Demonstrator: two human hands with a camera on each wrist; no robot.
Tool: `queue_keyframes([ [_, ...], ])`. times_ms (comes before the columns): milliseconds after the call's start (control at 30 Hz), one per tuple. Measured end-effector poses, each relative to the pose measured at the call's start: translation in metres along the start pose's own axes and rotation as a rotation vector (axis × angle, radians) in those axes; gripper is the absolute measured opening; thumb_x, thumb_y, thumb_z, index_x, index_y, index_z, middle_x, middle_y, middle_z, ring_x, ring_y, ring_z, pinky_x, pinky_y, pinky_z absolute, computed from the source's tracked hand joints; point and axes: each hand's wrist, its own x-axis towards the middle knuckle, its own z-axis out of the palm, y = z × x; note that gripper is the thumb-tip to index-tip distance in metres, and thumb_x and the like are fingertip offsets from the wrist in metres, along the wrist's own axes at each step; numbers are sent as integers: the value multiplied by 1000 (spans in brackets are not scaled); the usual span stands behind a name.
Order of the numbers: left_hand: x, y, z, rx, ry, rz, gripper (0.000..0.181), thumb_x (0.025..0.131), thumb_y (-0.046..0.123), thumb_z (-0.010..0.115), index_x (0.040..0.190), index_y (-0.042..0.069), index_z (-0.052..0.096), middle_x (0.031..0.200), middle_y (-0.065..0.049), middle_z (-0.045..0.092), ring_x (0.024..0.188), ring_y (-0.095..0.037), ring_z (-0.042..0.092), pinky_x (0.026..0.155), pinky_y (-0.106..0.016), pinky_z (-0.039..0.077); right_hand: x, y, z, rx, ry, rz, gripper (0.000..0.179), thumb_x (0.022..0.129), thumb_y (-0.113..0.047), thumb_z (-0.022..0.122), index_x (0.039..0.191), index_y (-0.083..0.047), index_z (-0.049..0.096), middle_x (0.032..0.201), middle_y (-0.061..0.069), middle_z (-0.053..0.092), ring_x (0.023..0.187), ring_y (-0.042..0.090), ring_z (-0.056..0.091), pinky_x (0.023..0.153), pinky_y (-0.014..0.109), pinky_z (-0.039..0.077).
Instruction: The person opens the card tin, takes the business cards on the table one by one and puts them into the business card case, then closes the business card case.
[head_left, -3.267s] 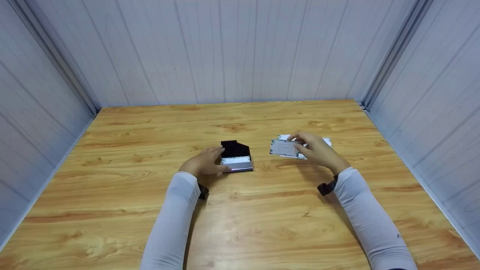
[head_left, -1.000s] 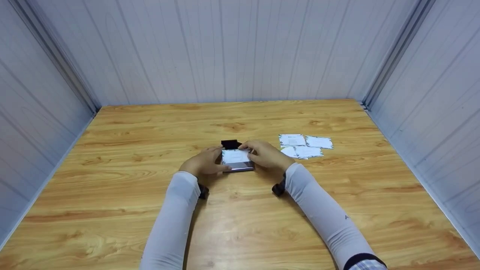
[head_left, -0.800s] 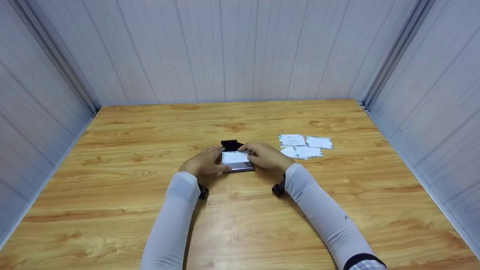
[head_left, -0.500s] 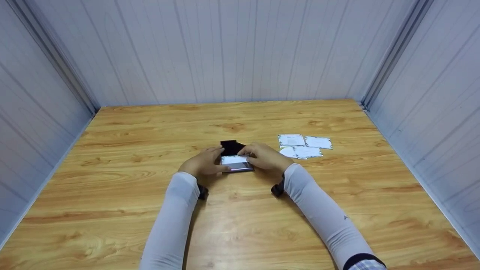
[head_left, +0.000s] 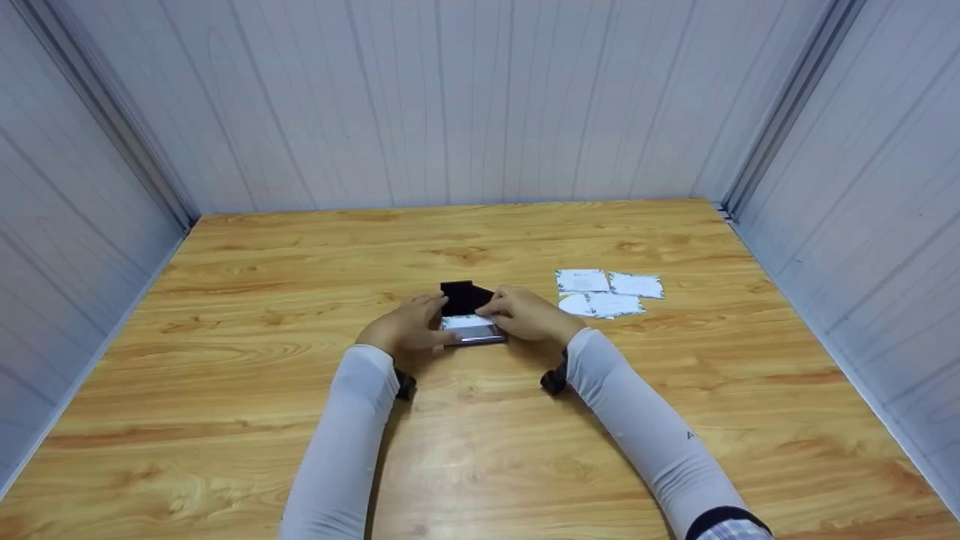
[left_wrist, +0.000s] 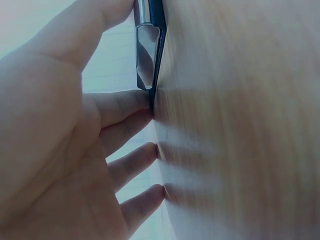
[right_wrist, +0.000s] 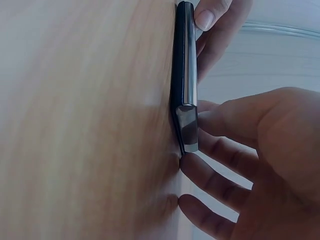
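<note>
A business card case [head_left: 480,339] with a shiny front and a raised black lid [head_left: 459,295] lies on the table in the head view. A white business card [head_left: 457,321] shows as a narrow strip above its front pocket. My left hand [head_left: 407,324] holds the case at its left end, thumb on the front and index finger at the lid's edge; its other fingertips touch the table in the left wrist view. At the right end, my right hand [head_left: 531,315] has thumb and index finger on the card. The right wrist view shows the case [right_wrist: 188,65] edge-on.
Several loose white cards with leafy corners [head_left: 636,285] lie to the right of my right hand, some overlapping. The wooden table [head_left: 465,450] is bounded by pale panel walls [head_left: 480,105] at the back and both sides.
My right hand carried a card leftward from the loose cards to the case. That card has slid down into the pocket, baring more of the black lid. My left hand stayed put.
</note>
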Motion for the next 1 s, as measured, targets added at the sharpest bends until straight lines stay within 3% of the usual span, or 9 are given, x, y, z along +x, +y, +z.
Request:
queue_keyframes([
  [200,1,0,0,-1,-5,-1,90,96,57,60,163,16,16,167,-8,13,152,-32,6,119,-55,15,-2,3,-4,22,-53,36,35,103,-9,54,136,-3,63,121,14,60,106,26,56,92,41,47],
  [367,0,-1,0,-4,1,4,90,96,57,60,163,14,16,167,-10,13,152,-32,7,120,-54,15,-10,7,-14,130,-83,112,39,105,-16,53,143,-7,56,135,12,55,121,27,55,102,43,45],
  [533,-2,-1,1,-19,-1,6,90,96,57,59,163,15,15,167,-9,11,152,-32,6,120,-54,14,-22,17,-29,209,-16,161,40,105,-19,52,144,-9,55,141,9,53,124,28,53,101,44,46],
  [1000,-2,-1,2,1,9,24,90,96,58,58,163,15,15,167,-9,11,152,-32,6,120,-54,14,-65,57,-68,222,101,254,43,106,-24,54,146,-8,52,138,17,56,123,33,53,102,54,43],
])
